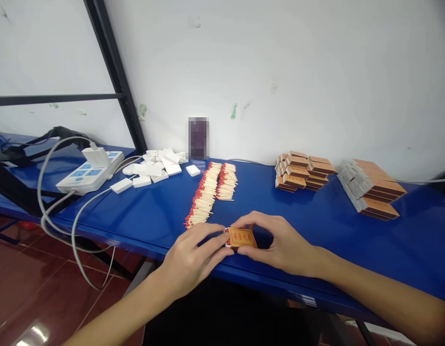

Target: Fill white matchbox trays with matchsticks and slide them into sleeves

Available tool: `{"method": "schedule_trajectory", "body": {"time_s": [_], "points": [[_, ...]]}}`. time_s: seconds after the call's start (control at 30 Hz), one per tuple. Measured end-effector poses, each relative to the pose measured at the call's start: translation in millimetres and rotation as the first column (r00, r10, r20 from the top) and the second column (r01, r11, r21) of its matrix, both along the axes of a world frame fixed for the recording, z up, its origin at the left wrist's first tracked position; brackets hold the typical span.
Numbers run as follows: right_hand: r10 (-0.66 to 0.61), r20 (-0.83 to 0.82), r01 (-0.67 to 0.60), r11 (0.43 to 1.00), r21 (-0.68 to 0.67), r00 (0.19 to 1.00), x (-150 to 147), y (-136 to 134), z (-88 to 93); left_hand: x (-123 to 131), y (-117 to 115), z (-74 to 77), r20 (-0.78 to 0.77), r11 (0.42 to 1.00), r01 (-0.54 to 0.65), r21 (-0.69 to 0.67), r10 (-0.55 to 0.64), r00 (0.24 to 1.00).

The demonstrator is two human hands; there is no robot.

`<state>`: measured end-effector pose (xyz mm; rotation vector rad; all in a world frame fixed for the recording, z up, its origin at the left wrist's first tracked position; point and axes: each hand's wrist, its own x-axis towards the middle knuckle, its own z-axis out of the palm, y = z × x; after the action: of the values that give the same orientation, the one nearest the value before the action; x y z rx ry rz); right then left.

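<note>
Head view — two hands (198, 254) on one matchbox (243, 237), two match rows (204, 194).

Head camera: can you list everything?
Matchbox: one, orange, between hands
Matches: two rows, red tipped, middle
Stacked matchboxes: many, orange, right
Small boxes: many, white, left
Power strip: one, white, left
Charger: one, white, plugged in
Cables: several, pale, left
Blurred rectangle: one, dark, wall
Table: one, blue, middle
Frame: one, black, left
Wall: one, white, behind
Floor: one, red, below
Gear: count unclear, black, left
Left hand: one, bare, at matchbox
Right hand: one, bare, at matchbox
</note>
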<state>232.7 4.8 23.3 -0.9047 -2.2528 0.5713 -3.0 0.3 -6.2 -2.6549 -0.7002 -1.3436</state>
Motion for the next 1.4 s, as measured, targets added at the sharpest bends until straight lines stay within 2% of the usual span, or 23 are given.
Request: {"method": "schedule_trajectory", "body": {"time_s": [0.23, 0.37, 0.53, 0.83, 0.93, 1.1, 1.2, 1.4], "points": [[-0.022, -0.062, 0.016, 0.995, -0.102, 0.998, -1.2, -2.1, 1.6, -5.5, 0.4, 1.4, -0.099, 0.999, 0.032, -0.008, -0.033, 0.995], [0.006, -0.114, -0.023, 0.988, -0.151, 0.993, -1.6, -3.2, 3.6, -4.7, 1.0, 1.4, -0.03, 0.996, 0.09, -0.023, -0.091, 0.995], [0.061, -0.126, -0.076, 0.99, -0.116, 0.99, -2.6, -7.2, 3.4, -5.2, 1.0, 0.3, 0.009, 0.984, 0.175, 0.032, -0.175, 0.985], [0.073, -0.098, -0.083, 0.991, -0.103, 0.993, -3.9, -7.9, 5.4, -8.8, 2.2, -0.7, 0.028, 0.976, 0.215, 0.024, -0.216, 0.976], [0.064, -0.089, -0.073, 0.992, -0.105, 0.994, -3.8, -8.2, 4.9, -7.1, 1.4, 1.5, 0.002, 0.979, 0.196, 0.054, -0.196, 0.981], [0.037, -0.078, -0.045, 0.993, -0.108, 0.996, -2.6, -7.2, 3.8, -3.9, 0.7, 5.8, -0.059, 0.986, 0.097, 0.133, -0.09, 0.994], [0.043, -0.067, -0.05, 0.992, -0.113, 0.997, -2.1, -7.2, 4.9, -5.0, 1.7, 4.6, -0.083, 0.979, 0.108, 0.172, -0.095, 0.992], [0.067, -0.069, -0.072, 0.995, -0.074, 0.995, -2.5, -10.0, 7.1, -7.9, 2.5, -0.7, 0.034, 0.977, 0.202, 0.069, -0.205, 0.978]]}}
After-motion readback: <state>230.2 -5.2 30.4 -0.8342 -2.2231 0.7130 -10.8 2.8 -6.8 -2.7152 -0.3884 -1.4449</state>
